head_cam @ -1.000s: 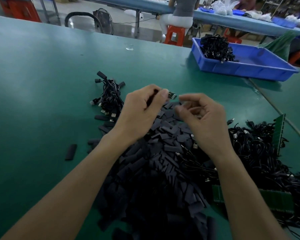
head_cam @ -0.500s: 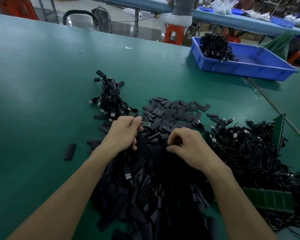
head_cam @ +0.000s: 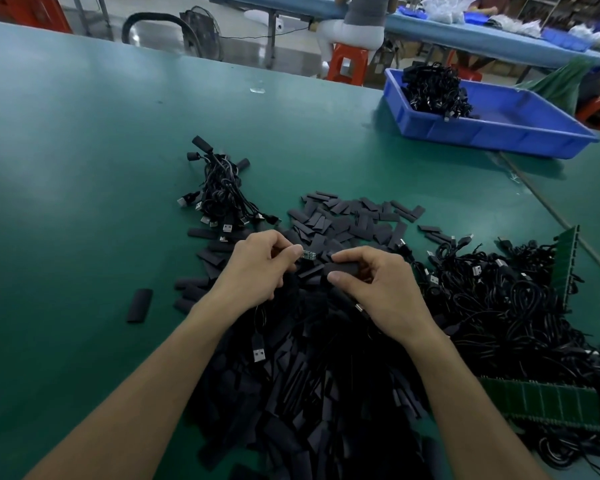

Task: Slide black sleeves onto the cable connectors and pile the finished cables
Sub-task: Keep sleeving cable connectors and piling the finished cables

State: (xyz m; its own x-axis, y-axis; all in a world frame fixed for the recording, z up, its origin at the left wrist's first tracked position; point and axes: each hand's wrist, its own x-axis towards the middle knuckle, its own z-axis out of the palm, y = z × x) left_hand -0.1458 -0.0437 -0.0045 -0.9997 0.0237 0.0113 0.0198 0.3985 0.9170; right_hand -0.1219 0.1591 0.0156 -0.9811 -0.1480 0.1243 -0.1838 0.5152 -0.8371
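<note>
While the left hand (head_cam: 257, 268) pinches a black cable's bare circuit-board connector (head_cam: 309, 255) between thumb and forefinger, the right hand's (head_cam: 381, 289) thumb and fingers clamp a flat black tubular sleeve (head_cam: 343, 268) just beside its tip, over a heap of loose black sleeves (head_cam: 347, 220); finished sleeved cables (head_cam: 222, 192) pile farther left.

Head view, sole camera, wide-angle. Worn at head height; faces forward and down over the table (head_cam: 84, 150). Close, mid-frame: left hand (head_cam: 257, 268) and right hand (head_cam: 385, 292); forearms (head_cam: 136, 393) enter from the bottom edge. Far beyond the right hand: tray (head_cam: 492, 135).
</note>
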